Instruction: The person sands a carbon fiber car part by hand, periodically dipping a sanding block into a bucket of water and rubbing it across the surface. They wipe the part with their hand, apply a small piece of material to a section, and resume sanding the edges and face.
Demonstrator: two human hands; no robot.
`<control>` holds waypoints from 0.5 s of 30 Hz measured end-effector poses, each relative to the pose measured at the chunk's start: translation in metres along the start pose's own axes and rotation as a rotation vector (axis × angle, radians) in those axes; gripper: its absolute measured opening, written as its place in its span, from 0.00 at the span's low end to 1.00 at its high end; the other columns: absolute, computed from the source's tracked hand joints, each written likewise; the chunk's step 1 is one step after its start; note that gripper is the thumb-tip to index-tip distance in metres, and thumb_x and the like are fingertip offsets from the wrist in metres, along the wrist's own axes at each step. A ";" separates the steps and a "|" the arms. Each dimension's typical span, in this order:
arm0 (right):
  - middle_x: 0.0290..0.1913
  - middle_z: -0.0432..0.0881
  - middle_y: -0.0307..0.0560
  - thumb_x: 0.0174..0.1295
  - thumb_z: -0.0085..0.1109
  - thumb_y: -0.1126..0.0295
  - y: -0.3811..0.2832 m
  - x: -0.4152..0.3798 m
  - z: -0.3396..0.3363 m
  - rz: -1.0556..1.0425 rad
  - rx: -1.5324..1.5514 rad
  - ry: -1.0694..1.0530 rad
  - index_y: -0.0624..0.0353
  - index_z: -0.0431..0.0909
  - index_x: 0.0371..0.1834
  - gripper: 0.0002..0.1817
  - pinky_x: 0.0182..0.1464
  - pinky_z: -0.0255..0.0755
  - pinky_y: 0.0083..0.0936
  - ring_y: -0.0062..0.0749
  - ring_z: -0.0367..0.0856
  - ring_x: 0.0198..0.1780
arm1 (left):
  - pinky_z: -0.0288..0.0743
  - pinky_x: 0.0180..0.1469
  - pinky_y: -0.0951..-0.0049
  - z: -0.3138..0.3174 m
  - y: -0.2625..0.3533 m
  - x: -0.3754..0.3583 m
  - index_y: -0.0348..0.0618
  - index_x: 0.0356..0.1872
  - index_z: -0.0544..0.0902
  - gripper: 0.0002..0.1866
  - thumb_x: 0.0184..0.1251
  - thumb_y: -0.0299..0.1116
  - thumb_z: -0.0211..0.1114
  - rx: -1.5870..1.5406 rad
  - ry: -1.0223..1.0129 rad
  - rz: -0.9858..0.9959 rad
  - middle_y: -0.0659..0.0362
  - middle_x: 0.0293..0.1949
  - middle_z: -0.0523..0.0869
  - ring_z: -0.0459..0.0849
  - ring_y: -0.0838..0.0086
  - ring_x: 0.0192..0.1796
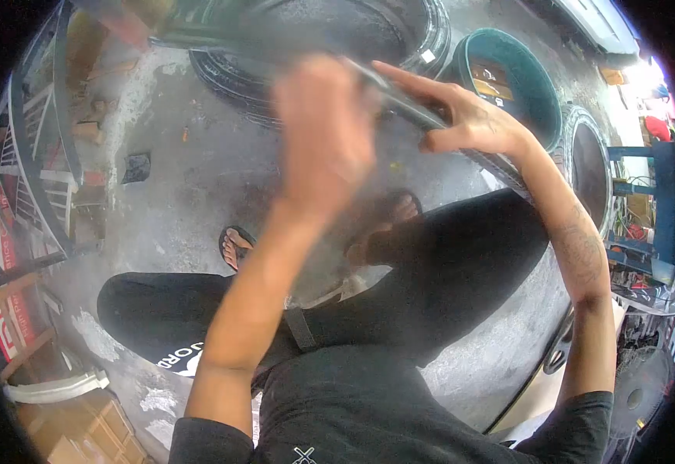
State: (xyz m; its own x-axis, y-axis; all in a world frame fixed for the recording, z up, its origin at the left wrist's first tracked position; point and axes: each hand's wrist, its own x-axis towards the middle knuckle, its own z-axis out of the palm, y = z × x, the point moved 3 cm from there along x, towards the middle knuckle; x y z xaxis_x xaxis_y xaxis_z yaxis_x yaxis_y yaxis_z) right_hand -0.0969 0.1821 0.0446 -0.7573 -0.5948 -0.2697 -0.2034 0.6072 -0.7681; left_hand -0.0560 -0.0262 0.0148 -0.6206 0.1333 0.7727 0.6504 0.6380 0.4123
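A long dark strip or tube (422,116) runs across the upper view, sloping down to the right onto the person's thigh. My right hand (473,120) holds it, with the thumb below and the fingers stretched along its upper side. Beside the strip, my left hand (323,127) is heavily smeared by motion. Its fingers cannot be made out, nor whether it grips anything. The left end of the strip is blurred too.
Large black rings, seemingly tyres (237,97), lie on the grey floor (175,193) ahead. Right of them stands a green tub (542,100) with items inside, near another ring (589,166) and a blue frame (666,209). Cardboard (82,421) is at lower left, a metal rack (39,139) at left.
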 end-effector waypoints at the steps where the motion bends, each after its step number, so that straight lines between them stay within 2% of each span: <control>1: 0.77 0.78 0.57 0.42 0.66 0.61 -0.004 -0.002 0.000 0.027 0.015 -0.023 0.45 0.56 0.92 0.63 0.78 0.67 0.39 0.44 0.78 0.72 | 0.68 0.63 0.50 -0.003 -0.021 0.011 0.35 0.60 0.78 0.16 0.78 0.28 0.67 -0.014 0.082 -0.113 0.46 0.54 0.79 0.77 0.50 0.58; 2: 0.78 0.77 0.56 0.42 0.66 0.61 -0.007 -0.004 0.001 0.055 0.029 -0.045 0.44 0.56 0.92 0.63 0.78 0.68 0.39 0.44 0.78 0.72 | 0.68 0.63 0.50 0.000 -0.014 0.004 0.35 0.60 0.78 0.16 0.78 0.28 0.67 -0.023 0.068 -0.118 0.46 0.54 0.79 0.77 0.50 0.58; 4: 0.64 0.88 0.55 0.50 0.69 0.67 0.010 -0.004 0.002 -0.124 0.034 0.043 0.39 0.59 0.91 0.57 0.60 0.77 0.30 0.32 0.86 0.50 | 0.69 0.65 0.50 0.009 0.001 -0.002 0.33 0.61 0.77 0.18 0.77 0.30 0.70 -0.021 0.142 -0.079 0.44 0.55 0.78 0.77 0.50 0.59; 6: 0.63 0.88 0.55 0.50 0.69 0.67 0.023 -0.002 0.000 -0.207 -0.053 0.098 0.39 0.58 0.91 0.58 0.59 0.78 0.30 0.32 0.86 0.49 | 0.67 0.66 0.47 0.015 0.032 -0.022 0.34 0.61 0.78 0.19 0.75 0.29 0.71 -0.119 0.037 -0.034 0.45 0.56 0.79 0.77 0.50 0.60; 8: 0.63 0.88 0.54 0.50 0.69 0.67 0.015 0.000 -0.001 -0.292 -0.137 0.128 0.38 0.58 0.91 0.58 0.58 0.78 0.29 0.32 0.86 0.48 | 0.68 0.65 0.49 0.008 0.001 0.005 0.34 0.60 0.78 0.18 0.75 0.29 0.71 -0.047 0.059 0.105 0.46 0.54 0.80 0.77 0.50 0.59; 10: 0.64 0.87 0.56 0.48 0.70 0.66 -0.005 -0.005 0.000 -0.017 -0.020 -0.009 0.39 0.59 0.91 0.59 0.59 0.77 0.29 0.32 0.86 0.50 | 0.69 0.65 0.54 0.001 -0.028 0.026 0.33 0.57 0.78 0.16 0.76 0.29 0.71 -0.068 0.202 -0.102 0.46 0.52 0.79 0.77 0.50 0.59; 12: 0.62 0.88 0.54 0.48 0.69 0.66 0.013 -0.002 0.001 -0.079 -0.061 0.033 0.38 0.59 0.91 0.59 0.58 0.77 0.29 0.30 0.85 0.48 | 0.68 0.65 0.52 0.007 0.000 0.012 0.34 0.59 0.78 0.17 0.76 0.29 0.71 -0.026 0.152 -0.084 0.45 0.54 0.79 0.77 0.51 0.59; 13: 0.60 0.88 0.53 0.49 0.69 0.67 0.021 -0.001 0.002 -0.173 -0.087 0.084 0.39 0.59 0.91 0.58 0.57 0.77 0.29 0.30 0.84 0.47 | 0.68 0.65 0.49 0.017 0.020 -0.004 0.35 0.61 0.78 0.18 0.77 0.30 0.71 -0.079 0.130 0.020 0.44 0.55 0.79 0.77 0.52 0.59; 14: 0.61 0.88 0.53 0.49 0.69 0.67 0.014 -0.003 0.001 -0.128 -0.041 0.062 0.40 0.59 0.91 0.58 0.59 0.77 0.29 0.30 0.85 0.49 | 0.67 0.65 0.48 0.020 0.038 -0.022 0.36 0.62 0.78 0.19 0.77 0.31 0.71 -0.148 0.057 -0.046 0.45 0.55 0.80 0.77 0.53 0.59; 15: 0.62 0.88 0.54 0.49 0.68 0.67 0.006 -0.005 0.000 -0.083 0.005 0.043 0.40 0.59 0.91 0.58 0.61 0.77 0.29 0.31 0.86 0.50 | 0.68 0.64 0.49 0.015 0.029 -0.014 0.36 0.62 0.78 0.19 0.77 0.31 0.71 -0.110 0.026 0.033 0.46 0.54 0.80 0.78 0.53 0.58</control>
State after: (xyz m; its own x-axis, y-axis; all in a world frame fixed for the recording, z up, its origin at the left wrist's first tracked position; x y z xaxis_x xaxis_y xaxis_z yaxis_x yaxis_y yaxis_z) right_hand -0.0944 0.1890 0.0415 -0.7637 -0.6199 -0.1804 -0.2634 0.5543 -0.7896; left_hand -0.0351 0.0022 0.0086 -0.5872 0.1323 0.7986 0.7156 0.5459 0.4358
